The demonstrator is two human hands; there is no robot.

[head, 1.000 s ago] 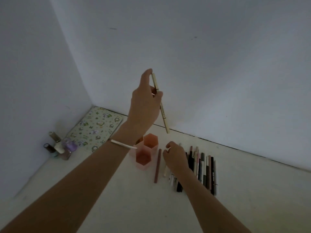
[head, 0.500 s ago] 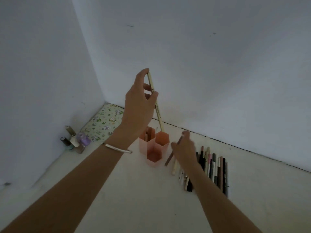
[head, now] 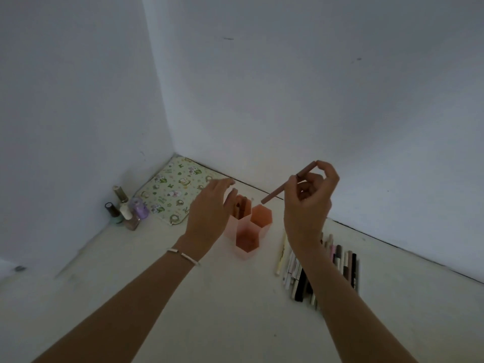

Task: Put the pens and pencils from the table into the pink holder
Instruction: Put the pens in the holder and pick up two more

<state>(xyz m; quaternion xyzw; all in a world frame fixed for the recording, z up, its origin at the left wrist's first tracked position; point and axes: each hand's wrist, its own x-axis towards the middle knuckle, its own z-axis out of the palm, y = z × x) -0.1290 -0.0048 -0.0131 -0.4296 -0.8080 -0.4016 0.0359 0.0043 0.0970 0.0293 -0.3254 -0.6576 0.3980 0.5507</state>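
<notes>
The brown pencil (head: pixel 287 186) is in your right hand (head: pixel 307 205). You pinch it near its top end with your thumb and fingertips, and its low end points down and to the left, just above the pink holder (head: pixel 248 226). It looks thin, light and stiff, so it should not bend. It may be smooth and a little slippery, so a soft pinch is enough, but keep it steady. Holding it near the top lets the low end go in first. You may want to tip it more upright, so it slides into a cup and does not knock the rim.

The pink holder sits between your two hands, a bit lower. It has three six-sided cups joined together. The cup closest to your left hand (head: pixel 209 216) has something standing in it already. The holder looks light, so a hard bump could push it or tip it.

Your left hand is spread wide and holds nothing. It hovers just beside the holder, on the left.

Under your right wrist, more pens and pencils (head: pixel 337 268) lie in a row on the counter (head: pixel 209 310). They are thin and light too. Picking each one up near one end should work well.
</notes>
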